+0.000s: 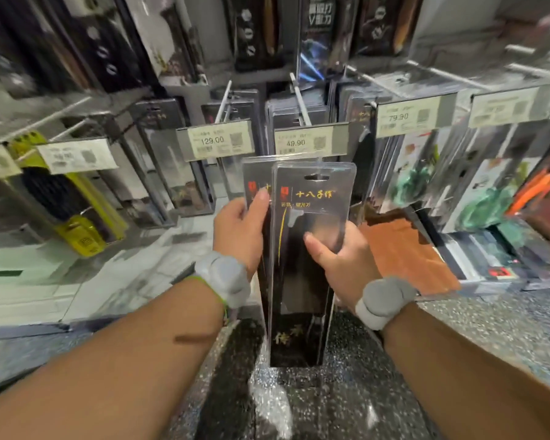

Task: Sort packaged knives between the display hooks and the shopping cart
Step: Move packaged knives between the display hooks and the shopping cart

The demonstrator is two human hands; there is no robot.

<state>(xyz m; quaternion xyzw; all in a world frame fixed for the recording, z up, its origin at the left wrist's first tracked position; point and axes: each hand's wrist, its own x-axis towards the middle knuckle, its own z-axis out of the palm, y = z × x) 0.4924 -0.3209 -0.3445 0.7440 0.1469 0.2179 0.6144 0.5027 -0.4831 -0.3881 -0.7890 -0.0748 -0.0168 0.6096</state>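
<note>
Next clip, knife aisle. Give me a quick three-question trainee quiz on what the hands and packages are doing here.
1. True or false: the left hand and right hand each hold a package.
2. Which price tag hangs directly above the front knife package? A) 129.00 B) 49.90 C) 79.90
3. Fill in: the rear knife package sits partly ____ the front one.

Key: 1 true; 2 B, the 49.90 tag; 3 behind.
</note>
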